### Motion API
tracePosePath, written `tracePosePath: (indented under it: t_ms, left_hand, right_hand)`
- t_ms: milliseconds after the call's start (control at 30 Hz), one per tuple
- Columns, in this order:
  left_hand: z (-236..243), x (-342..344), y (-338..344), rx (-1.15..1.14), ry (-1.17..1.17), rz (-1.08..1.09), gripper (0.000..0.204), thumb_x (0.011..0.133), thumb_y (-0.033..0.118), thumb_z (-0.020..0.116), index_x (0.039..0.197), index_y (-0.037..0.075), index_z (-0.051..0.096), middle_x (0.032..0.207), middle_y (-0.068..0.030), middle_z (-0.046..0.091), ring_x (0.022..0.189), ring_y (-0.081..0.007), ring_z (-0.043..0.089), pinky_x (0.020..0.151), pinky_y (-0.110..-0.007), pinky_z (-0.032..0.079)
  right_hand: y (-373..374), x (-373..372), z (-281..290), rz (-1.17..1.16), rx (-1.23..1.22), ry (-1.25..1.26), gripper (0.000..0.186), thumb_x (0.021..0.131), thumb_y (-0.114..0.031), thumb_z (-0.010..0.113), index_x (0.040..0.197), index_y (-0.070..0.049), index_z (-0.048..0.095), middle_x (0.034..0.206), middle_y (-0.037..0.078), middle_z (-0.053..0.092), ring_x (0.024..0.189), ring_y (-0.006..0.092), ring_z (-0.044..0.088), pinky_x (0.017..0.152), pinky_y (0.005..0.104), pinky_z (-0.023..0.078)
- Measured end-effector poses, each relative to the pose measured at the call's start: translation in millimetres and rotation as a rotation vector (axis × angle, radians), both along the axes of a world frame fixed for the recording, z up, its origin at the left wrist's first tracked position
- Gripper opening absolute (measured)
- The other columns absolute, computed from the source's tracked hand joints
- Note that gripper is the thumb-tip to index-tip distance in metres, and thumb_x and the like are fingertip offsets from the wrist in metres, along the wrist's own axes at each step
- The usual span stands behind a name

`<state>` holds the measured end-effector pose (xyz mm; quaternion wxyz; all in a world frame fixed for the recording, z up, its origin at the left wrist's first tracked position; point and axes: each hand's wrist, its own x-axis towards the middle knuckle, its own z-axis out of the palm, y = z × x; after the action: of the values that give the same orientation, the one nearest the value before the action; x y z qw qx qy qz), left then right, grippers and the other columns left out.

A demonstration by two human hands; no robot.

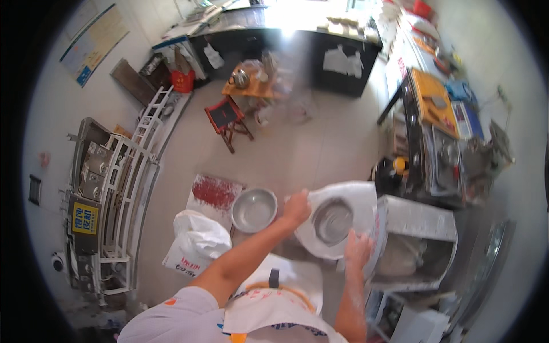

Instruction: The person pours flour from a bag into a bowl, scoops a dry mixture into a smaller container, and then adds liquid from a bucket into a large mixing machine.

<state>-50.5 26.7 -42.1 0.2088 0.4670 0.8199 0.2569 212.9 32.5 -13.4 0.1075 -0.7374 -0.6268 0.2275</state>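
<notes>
— The left grip and the right grip: how do they stand?
— Both look closed, with fingers curled on the edge of the white sack, the left on its upper left side, the right on its lower right.
— And where is this sack?
— Toward the right side of the floor, just beside the left edge of a white metal housing. A metal basin is to its left, apart from it.
— How will the sack handle, in your opinion?
— I suppose the material is light and soft, so the mouth can easily fold inward. If it is filled, the lower part would be heavy. Better to hold the rim at two opposite places, as here; a dusty surface may slip.
— What is not clear?
— Inside the mouth is a grey round form; I cannot tell if it is a bowl. The thumbs are difficult to make out, and the sack's bottom is hidden.
</notes>
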Motion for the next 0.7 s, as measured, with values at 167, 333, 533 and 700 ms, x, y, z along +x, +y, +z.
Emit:
tracePosePath:
  t_ms: [167, 333, 533, 700]
  left_hand:
    - [-22.7, -27.4, -18.9, 0.038, -0.179, 0.252, 0.019, 0.089, 0.013, 0.056, 0.101, 0.001, 0.066, 0.101, -0.0288, 0.071, 0.101, -0.0505, 0.067, 0.089, -0.057, 0.052]
    - [-68.9, -40.5, -17.4, 0.121, -0.190, 0.255, 0.019, 0.086, 0.012, 0.057, 0.092, -0.003, 0.066, 0.093, -0.0282, 0.069, 0.088, -0.0466, 0.067, 0.079, -0.055, 0.051]
    - [-68.3, -81.3, 43.5, 0.064, -0.677, 0.468, 0.028, 0.090, 0.014, 0.053, 0.093, -0.007, 0.071, 0.104, -0.0317, 0.071, 0.103, -0.0479, 0.068, 0.090, -0.051, 0.055]
    - [-21.9, -153.5, 83.5, 0.130, -0.518, 0.466, 0.024, 0.088, 0.012, 0.056, 0.094, -0.006, 0.072, 0.106, -0.0289, 0.072, 0.104, -0.0433, 0.070, 0.085, -0.049, 0.056]
  right_hand:
    - [-8.3, -6.4, -14.1, -0.184, 0.285, -0.047, 0.064, 0.083, -0.024, 0.082, 0.131, 0.005, 0.051, 0.132, 0.032, 0.054, 0.127, 0.0488, 0.053, 0.103, 0.0548, 0.048]
    - [23.5, 57.8, -155.8, -0.322, -0.118, 0.568, 0.055, 0.077, 0.002, 0.066, 0.130, 0.006, 0.051, 0.123, 0.026, 0.060, 0.112, 0.0430, 0.063, 0.092, 0.0618, 0.051]
    - [44.9, -20.3, -86.1, -0.500, -0.502, 1.427, 0.055, 0.083, 0.005, 0.053, 0.138, 0.008, 0.053, 0.130, 0.024, 0.062, 0.113, 0.0422, 0.067, 0.081, 0.0560, 0.058]
    - [44.0, -69.3, 22.4, 0.281, -0.037, 0.615, 0.041, 0.093, -0.011, 0.058, 0.130, 0.006, 0.063, 0.123, 0.024, 0.068, 0.116, 0.0388, 0.068, 0.090, 0.0510, 0.059]
